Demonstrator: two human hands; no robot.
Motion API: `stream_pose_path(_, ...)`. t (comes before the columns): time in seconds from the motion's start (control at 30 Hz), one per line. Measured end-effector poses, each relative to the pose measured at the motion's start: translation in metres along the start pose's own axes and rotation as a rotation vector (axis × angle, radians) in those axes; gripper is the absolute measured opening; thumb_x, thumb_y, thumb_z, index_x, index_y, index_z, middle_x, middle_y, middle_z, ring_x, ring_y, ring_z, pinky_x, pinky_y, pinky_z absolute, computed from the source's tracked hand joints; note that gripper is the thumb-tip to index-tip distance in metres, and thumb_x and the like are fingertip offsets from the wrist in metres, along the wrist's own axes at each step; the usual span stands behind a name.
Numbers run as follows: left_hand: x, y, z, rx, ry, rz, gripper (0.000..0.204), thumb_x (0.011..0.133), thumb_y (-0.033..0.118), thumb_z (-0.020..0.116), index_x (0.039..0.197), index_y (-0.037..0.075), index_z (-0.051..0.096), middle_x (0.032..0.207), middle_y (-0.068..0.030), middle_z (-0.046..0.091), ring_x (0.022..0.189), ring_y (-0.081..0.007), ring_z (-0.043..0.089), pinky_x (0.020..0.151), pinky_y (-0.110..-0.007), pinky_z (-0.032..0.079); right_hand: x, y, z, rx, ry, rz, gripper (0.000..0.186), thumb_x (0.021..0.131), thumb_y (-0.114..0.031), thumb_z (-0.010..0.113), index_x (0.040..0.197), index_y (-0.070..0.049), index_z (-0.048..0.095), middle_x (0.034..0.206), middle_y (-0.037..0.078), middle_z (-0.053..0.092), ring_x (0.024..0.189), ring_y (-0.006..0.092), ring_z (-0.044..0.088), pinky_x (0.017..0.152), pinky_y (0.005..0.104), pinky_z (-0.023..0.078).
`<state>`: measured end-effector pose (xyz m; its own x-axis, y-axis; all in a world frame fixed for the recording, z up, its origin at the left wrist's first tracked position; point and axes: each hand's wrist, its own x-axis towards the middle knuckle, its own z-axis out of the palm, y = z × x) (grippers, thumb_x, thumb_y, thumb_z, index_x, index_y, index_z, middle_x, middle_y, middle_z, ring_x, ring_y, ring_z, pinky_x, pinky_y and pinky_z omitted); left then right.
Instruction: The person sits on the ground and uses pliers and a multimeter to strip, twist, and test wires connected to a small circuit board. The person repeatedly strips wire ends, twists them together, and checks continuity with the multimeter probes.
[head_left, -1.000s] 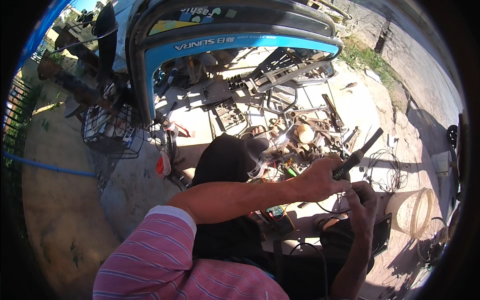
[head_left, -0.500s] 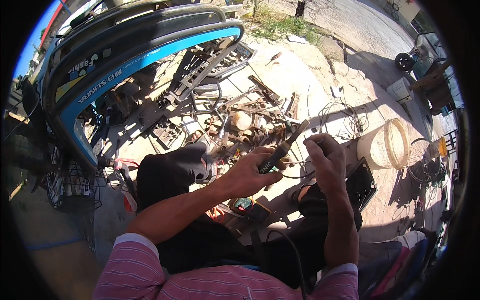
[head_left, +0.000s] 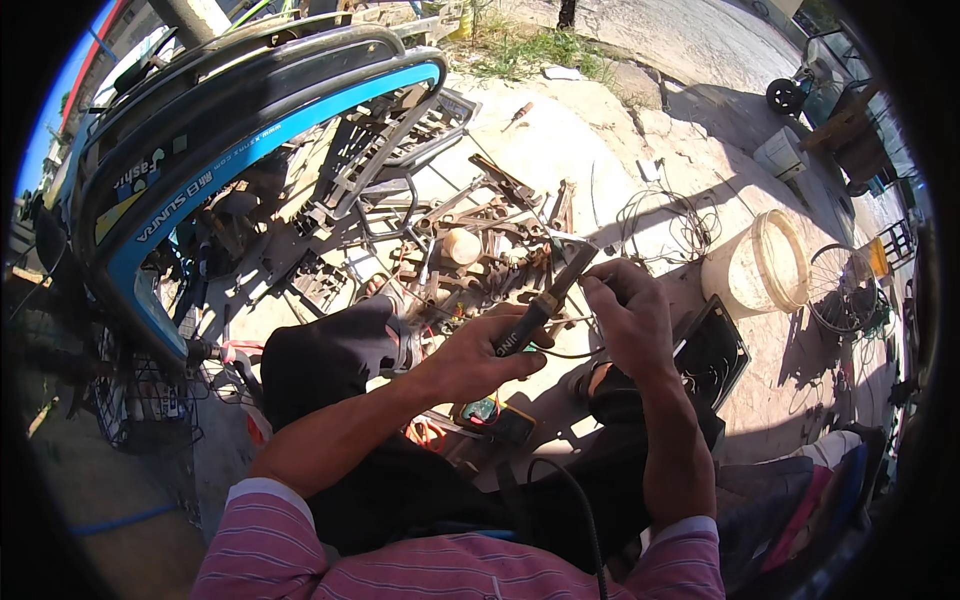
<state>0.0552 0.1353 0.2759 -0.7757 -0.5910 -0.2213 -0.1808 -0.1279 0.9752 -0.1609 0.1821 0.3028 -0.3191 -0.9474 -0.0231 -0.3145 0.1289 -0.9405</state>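
In my left hand (head_left: 500, 350) is a tool with a black handle (head_left: 520, 330) and a thick, flat metal shaft (head_left: 572, 270) slanting up to the right; its exact kind is unclear. Close beside the shaft, the fingers of my right hand (head_left: 632, 310) are pinched together. Whatever small piece sits between them is too small to make out. A thin dark cable (head_left: 575, 354) curves below, between the two hands. Under my hands, between my legs, lies a dark multimeter (head_left: 510, 422) with red leads (head_left: 427, 434).
Spread over the concrete are several wrenches and metal tools (head_left: 490, 215) around a round pale tub (head_left: 462, 246). A blue-and-black vehicle body (head_left: 300, 115) stands at left. On the right are a white bucket (head_left: 740, 270), coiled wire (head_left: 670, 222) and a spoked wheel (head_left: 840, 290).
The view has shifted slightly, so the surroundings sit farther left. My right fingertips have come a little closer to the tool's shaft. Both hands keep their grips.
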Motion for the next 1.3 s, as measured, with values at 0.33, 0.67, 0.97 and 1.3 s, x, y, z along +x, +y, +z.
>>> stream_pose_path(0.33,0.0,0.005,0.007,0.613,0.236,0.137,0.025,0.084,0.016,0.076,0.103,0.002,0.067,0.107,-0.0134,0.06,0.097,-0.0233,0.061,0.083,-0.037,0.05,0.001,0.001,-0.001,-0.151,-0.025,-0.105,0.022,0.089,-0.018,0.063,0.096,0.002,0.066,0.073,0.015,0.065,0.065,0.0207,0.06,0.064,0.0373,0.048)
stream_pose_path(0.67,0.004,0.001,0.013,0.618,0.254,0.104,0.02,0.08,0.012,0.075,0.094,-0.001,0.067,0.098,-0.0134,0.06,0.09,-0.0283,0.061,0.078,-0.039,0.049,-0.001,0.008,-0.007,-0.33,-0.14,-0.133,0.024,0.091,-0.021,0.053,0.098,-0.003,0.067,0.084,0.02,0.066,0.082,0.0396,0.065,0.075,0.0479,0.051)
stream_pose_path(0.97,0.005,-0.012,0.003,0.347,0.193,0.031,0.017,0.078,0.007,0.074,0.085,0.001,0.061,0.089,-0.0072,0.057,0.079,-0.0202,0.06,0.071,-0.035,0.047,-0.003,0.009,0.001,-0.274,-0.05,-0.264,0.018,0.084,-0.018,0.056,0.084,-0.001,0.064,0.074,0.021,0.065,0.072,0.0401,0.065,0.069,0.0502,0.052)
stream_pose_path(1.3,-0.005,0.009,-0.01,0.016,0.006,-0.175,0.03,0.077,0.007,0.068,0.105,-0.001,0.064,0.075,-0.0054,0.067,0.061,-0.0111,0.061,0.056,-0.026,0.048,-0.001,0.0,-0.01,-0.015,-0.138,-0.358,0.021,0.085,-0.016,0.058,0.083,0.001,0.07,0.068,0.019,0.065,0.062,0.0324,0.065,0.065,0.0416,0.054)
